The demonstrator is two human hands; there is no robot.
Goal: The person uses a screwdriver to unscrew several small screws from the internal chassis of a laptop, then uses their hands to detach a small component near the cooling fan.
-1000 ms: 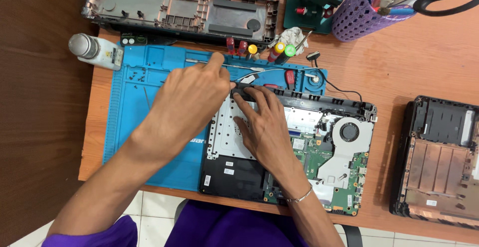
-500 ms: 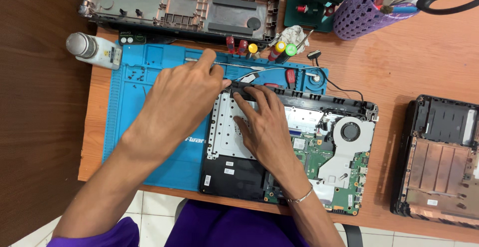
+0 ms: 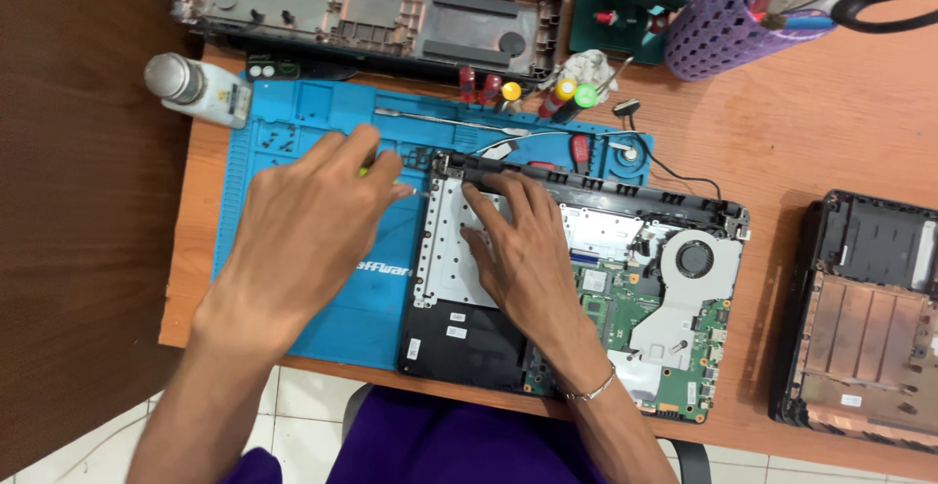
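Note:
An opened laptop (image 3: 684, 347) lies in front of me, with its green board, fan and a silver metal plate (image 3: 445, 250) bared. My right hand (image 3: 523, 250) rests flat on that plate, fingers spread toward the laptop's far left corner, holding nothing. My left hand (image 3: 308, 225) hovers over the blue work mat (image 3: 293, 123) just left of the laptop. It is closed around a thin screwdriver (image 3: 410, 190) with a green grip, and the metal tip points at the laptop's left edge.
A dark laptop bottom case (image 3: 371, 5) lies at the far edge; another case (image 3: 870, 318) sits at the right. A white bottle (image 3: 195, 84), screwdrivers with coloured handles (image 3: 508, 88), a purple basket (image 3: 728, 30), a green holder (image 3: 625, 5) and a black cable (image 3: 674, 167) surround the mat.
My left hand has drawn back to the left, from the laptop's far edge onto the blue mat. My right hand has stayed on the metal plate.

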